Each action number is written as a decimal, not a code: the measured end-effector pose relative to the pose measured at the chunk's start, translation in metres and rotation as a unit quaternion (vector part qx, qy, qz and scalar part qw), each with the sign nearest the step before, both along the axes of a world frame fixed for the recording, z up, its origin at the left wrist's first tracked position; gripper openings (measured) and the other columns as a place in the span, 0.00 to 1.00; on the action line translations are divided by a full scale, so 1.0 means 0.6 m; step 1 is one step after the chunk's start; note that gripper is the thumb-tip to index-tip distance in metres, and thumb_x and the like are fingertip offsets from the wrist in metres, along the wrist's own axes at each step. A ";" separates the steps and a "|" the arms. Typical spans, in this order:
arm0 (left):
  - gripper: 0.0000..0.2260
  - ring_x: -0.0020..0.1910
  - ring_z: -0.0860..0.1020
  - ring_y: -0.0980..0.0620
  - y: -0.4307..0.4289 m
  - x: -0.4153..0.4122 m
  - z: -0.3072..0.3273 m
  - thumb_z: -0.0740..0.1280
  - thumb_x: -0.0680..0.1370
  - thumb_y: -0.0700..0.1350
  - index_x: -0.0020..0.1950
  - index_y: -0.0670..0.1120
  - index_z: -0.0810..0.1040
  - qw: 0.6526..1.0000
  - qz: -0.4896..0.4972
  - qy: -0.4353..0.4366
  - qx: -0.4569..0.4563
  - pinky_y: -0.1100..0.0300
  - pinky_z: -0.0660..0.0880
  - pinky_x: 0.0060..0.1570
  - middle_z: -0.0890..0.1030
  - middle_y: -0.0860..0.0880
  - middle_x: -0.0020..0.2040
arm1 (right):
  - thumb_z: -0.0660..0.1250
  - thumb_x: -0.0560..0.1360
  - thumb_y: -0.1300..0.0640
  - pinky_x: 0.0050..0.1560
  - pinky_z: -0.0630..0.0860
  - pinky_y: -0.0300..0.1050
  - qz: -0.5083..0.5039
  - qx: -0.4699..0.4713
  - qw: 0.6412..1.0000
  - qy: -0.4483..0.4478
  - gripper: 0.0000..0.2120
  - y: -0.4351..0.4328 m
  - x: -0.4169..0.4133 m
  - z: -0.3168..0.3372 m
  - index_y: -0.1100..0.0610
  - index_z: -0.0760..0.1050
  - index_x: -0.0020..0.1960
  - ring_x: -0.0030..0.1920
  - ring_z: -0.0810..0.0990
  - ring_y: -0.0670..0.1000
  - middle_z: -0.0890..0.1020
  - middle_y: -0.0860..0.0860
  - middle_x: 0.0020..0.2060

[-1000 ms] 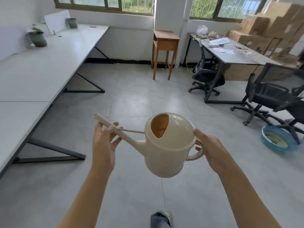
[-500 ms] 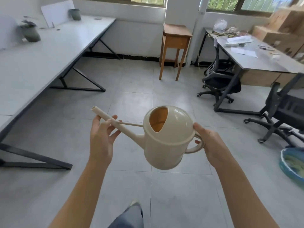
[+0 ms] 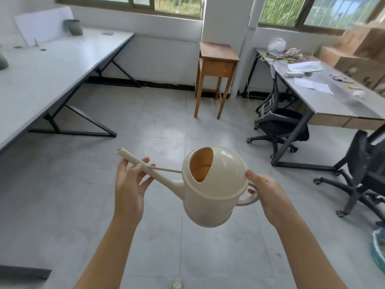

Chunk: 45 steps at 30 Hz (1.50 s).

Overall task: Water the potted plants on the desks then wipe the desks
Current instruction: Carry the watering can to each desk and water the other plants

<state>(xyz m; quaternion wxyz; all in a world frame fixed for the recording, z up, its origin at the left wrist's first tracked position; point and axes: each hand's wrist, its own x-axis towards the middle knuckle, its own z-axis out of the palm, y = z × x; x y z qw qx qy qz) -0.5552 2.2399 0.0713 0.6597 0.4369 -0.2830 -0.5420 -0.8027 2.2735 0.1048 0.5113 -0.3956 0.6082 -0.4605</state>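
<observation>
A cream watering can (image 3: 214, 192) hangs in front of me over the floor, spout pointing up and left. My right hand (image 3: 265, 189) grips its loop handle. My left hand (image 3: 130, 184) holds the long spout between the fingers. On the long white desk (image 3: 52, 65) at the left, a grey-green plant pot (image 3: 73, 27) stands at the far end beside a white board. Another pot (image 3: 2, 61) shows partly at the left frame edge.
A small wooden stand (image 3: 216, 65) is against the far wall. A grey desk (image 3: 325, 94) with papers and cardboard boxes is at the right, with black office chairs (image 3: 279, 122) beside it. A blue basin (image 3: 379, 251) sits on the floor at the right edge.
I have walked forward and the view has shifted right: the left desk and its near pot slid toward the left edge. Both hands keep the same hold on the can.
</observation>
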 end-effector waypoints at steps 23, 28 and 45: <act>0.20 0.52 0.78 0.44 -0.685 -0.301 0.015 0.55 0.79 0.38 0.71 0.40 0.62 0.999 0.016 -0.029 0.012 0.51 0.75 0.53 0.78 0.46 0.50 | 0.61 0.76 0.55 0.43 0.73 0.35 -0.008 0.001 1.000 -0.026 0.13 -0.706 -0.309 -0.019 0.65 0.78 0.46 0.50 0.77 0.47 0.81 0.47 0.42; 0.21 0.51 0.79 0.45 -0.810 -0.333 0.004 0.58 0.78 0.39 0.71 0.41 0.63 1.000 0.017 -0.018 0.013 0.52 0.76 0.51 0.78 0.44 0.51 | 0.63 0.75 0.55 0.62 0.68 0.49 -0.030 0.019 0.999 -0.006 0.11 -0.845 -0.343 -0.028 0.58 0.76 0.37 0.45 0.77 0.46 0.80 0.48 0.38; 0.20 0.51 0.80 0.44 -1.342 -0.418 0.007 0.60 0.73 0.42 0.65 0.43 0.67 1.000 -0.024 0.006 0.008 0.50 0.75 0.54 0.79 0.45 0.50 | 0.58 0.77 0.49 0.45 0.71 0.42 -0.056 -0.003 0.998 -0.004 0.21 -1.335 -0.423 -0.044 0.50 0.79 0.29 0.41 0.75 0.50 0.82 0.44 0.25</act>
